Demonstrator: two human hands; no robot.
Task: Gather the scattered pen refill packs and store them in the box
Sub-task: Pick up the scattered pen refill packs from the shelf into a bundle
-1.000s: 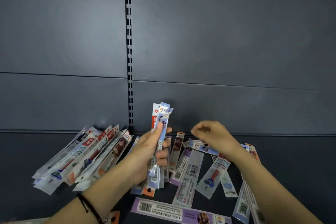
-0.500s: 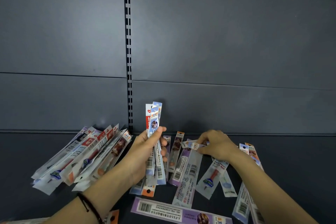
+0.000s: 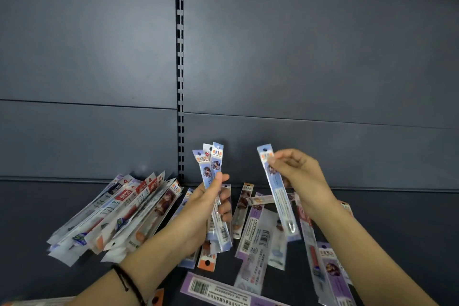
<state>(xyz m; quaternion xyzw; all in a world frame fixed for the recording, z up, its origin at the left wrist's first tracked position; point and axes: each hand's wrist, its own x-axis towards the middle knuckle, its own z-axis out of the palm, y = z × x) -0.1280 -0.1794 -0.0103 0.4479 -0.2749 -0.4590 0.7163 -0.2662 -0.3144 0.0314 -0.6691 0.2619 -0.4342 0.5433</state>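
My left hand [image 3: 210,202] grips a bundle of several refill packs [image 3: 211,166], held upright above the shelf. My right hand [image 3: 301,175] pinches the top of one blue-and-clear refill pack [image 3: 278,194], lifted off the shelf and hanging down to the right of the bundle. More refill packs [image 3: 258,228] lie scattered flat on the dark shelf [image 3: 397,231] under and between my hands. A fanned pile of packs [image 3: 121,213] leans at the left. No box is in view.
A dark back panel with a slotted upright [image 3: 179,69] rises behind the shelf. A purple barcode pack [image 3: 223,290] lies near the front edge. Several packs [image 3: 330,266] lie under my right forearm.
My right hand took one pack off the shelf and raised it upright. My left hand with its bundle has stayed nearly in place.
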